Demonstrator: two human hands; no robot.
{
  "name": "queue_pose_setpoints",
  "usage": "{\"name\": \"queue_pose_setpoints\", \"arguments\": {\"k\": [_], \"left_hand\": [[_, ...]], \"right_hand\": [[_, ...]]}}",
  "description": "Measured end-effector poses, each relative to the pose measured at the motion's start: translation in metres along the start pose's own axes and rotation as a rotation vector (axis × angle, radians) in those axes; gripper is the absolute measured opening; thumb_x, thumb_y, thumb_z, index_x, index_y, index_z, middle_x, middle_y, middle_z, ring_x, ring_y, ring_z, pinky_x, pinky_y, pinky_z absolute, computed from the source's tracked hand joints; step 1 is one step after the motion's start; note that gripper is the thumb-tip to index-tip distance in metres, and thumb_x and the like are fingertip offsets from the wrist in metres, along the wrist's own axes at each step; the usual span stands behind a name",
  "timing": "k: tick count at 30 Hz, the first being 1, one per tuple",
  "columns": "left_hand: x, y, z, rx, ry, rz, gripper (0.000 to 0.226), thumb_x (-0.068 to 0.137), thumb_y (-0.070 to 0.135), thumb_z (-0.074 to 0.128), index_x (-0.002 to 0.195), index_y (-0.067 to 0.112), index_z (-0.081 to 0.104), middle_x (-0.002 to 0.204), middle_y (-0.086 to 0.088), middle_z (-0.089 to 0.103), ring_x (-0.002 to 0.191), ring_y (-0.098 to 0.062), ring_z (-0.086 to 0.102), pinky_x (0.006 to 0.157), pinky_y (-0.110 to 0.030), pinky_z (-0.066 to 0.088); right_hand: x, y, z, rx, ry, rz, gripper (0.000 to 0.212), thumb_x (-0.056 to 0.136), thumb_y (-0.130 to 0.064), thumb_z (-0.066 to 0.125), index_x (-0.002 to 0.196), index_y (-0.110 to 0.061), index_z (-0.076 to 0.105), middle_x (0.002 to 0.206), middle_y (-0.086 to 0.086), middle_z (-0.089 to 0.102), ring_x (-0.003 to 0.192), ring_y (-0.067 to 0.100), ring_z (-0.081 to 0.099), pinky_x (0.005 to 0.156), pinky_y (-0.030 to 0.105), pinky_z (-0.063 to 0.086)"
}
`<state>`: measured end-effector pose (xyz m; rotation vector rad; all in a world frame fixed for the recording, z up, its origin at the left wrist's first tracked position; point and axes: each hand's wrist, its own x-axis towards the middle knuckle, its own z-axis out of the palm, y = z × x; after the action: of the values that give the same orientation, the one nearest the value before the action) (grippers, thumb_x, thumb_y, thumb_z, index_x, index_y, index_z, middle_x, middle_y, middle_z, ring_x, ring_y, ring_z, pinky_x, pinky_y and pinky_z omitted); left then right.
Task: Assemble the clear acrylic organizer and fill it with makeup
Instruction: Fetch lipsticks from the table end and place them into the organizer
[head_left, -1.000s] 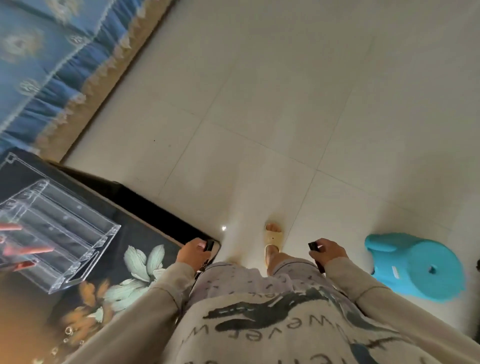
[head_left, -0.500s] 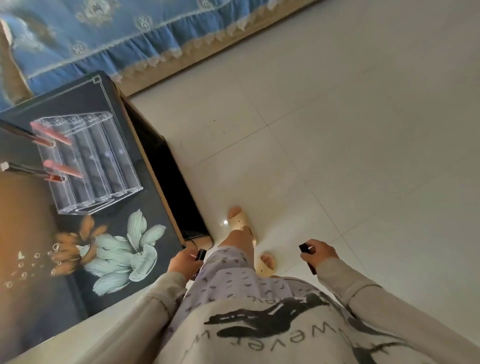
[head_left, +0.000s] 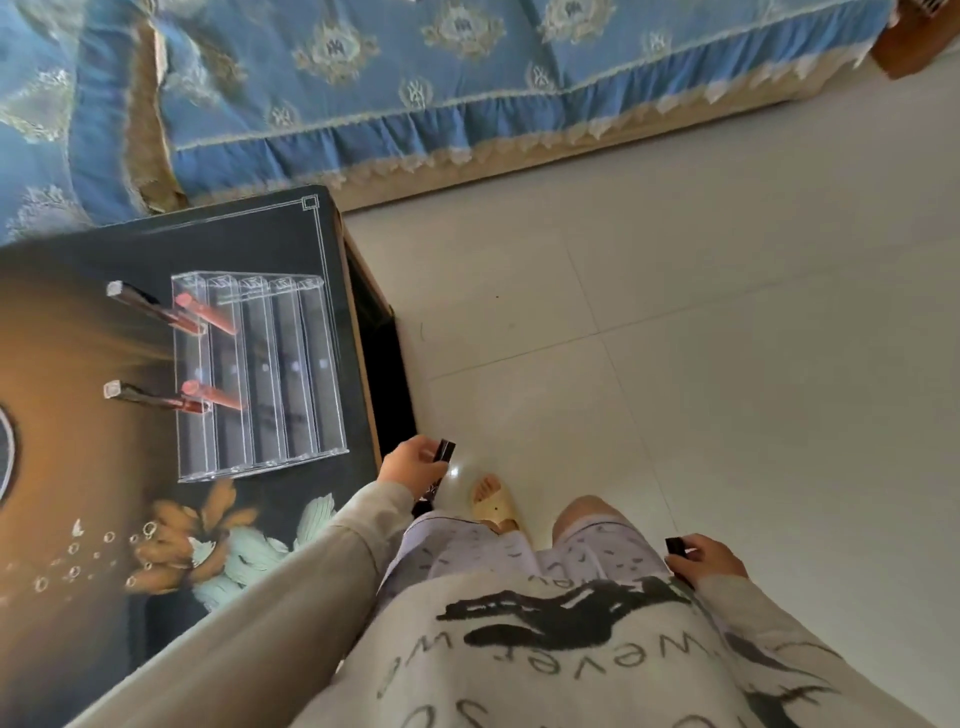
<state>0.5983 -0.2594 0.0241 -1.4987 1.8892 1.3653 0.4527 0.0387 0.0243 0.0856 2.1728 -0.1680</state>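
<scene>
Clear acrylic organizer (head_left: 260, 374) is sat on the counter (head_left: 249, 239) at left, two pink tubes (head_left: 210, 313) slotted; one dark tube (head_left: 444, 450) is gripped in the fingers of the left hand (head_left: 413, 462), another in the right hand (head_left: 709, 558); acrylic is judged light, stiff, slippery, best held by outer walls.

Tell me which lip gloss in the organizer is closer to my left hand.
The lip gloss nearer the flower print; the other gloss stands toward the blue cover.

Blue medallion-patterned bedspread (head_left: 415, 78), floral black table (head_left: 291, 244)
</scene>
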Motion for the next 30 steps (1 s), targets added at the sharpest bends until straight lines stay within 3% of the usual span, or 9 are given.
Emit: {"name": "queue_pose_setpoints", "arguments": {"k": [7,12,21,25,28,30], "left_hand": [[0.034,0.016,-0.039,-0.158,0.109,-0.068,0.026,0.083,0.003,0.057,0.109,0.001,0.06,0.103,-0.019,0.064,0.083,-0.023,0.056,0.071,-0.03,0.051],[0.045,0.008,-0.041,-0.231,0.145,-0.198,0.033,0.084,0.008,0.059,0.116,0.003,0.056,0.116,-0.02,0.061,0.107,-0.035,0.058,0.082,-0.038,0.054],[0.032,0.008,-0.005,-0.453,0.244,-0.604,0.035,0.085,0.012,0.059,0.119,0.006,0.055,0.12,-0.015,0.062,0.111,-0.029,0.057,0.092,-0.029,0.044],[0.032,0.023,0.016,-0.699,0.378,-0.724,0.032,0.084,0.006,0.059,0.115,0.002,0.057,0.114,-0.018,0.064,0.103,-0.03,0.06,0.086,-0.029,0.045],[0.033,0.035,0.028,-0.856,0.438,-0.787,0.032,0.083,0.001,0.059,0.114,-0.002,0.057,0.097,-0.017,0.06,0.093,-0.028,0.058,0.078,-0.026,0.04],[0.036,0.04,0.032,-0.921,0.478,-0.803,0.031,0.082,-0.003,0.058,0.112,-0.004,0.057,0.088,-0.017,0.059,0.087,-0.029,0.057,0.08,-0.031,0.046]], "right_hand": [[0.033,-0.081,-0.034,-0.058,-0.006,-0.071,0.033,0.085,-0.009,0.06,0.116,-0.001,0.059,0.12,0.018,0.063,0.109,0.032,0.059,0.091,0.031,0.043],[0.07,-0.171,-0.061,-0.218,-0.026,-0.259,0.032,0.085,-0.008,0.059,0.116,0.0,0.059,0.118,0.018,0.065,0.107,0.032,0.06,0.088,0.03,0.044],[0.121,-0.353,-0.1,-0.604,-0.098,-0.611,0.032,0.086,-0.012,0.06,0.117,-0.006,0.06,0.118,0.014,0.066,0.108,0.028,0.06,0.085,0.025,0.045],[0.131,-0.412,-0.093,-0.815,-0.167,-0.741,0.033,0.086,-0.013,0.06,0.118,-0.009,0.059,0.119,0.013,0.065,0.107,0.026,0.061,0.085,0.024,0.045],[0.129,-0.441,-0.083,-0.928,-0.214,-0.8,0.034,0.086,-0.012,0.06,0.12,-0.007,0.058,0.119,0.014,0.065,0.107,0.027,0.06,0.082,0.022,0.043],[0.129,-0.456,-0.076,-0.976,-0.226,-0.842,0.035,0.085,-0.012,0.06,0.12,-0.007,0.058,0.119,0.014,0.065,0.107,0.026,0.061,0.076,0.019,0.04]]}}
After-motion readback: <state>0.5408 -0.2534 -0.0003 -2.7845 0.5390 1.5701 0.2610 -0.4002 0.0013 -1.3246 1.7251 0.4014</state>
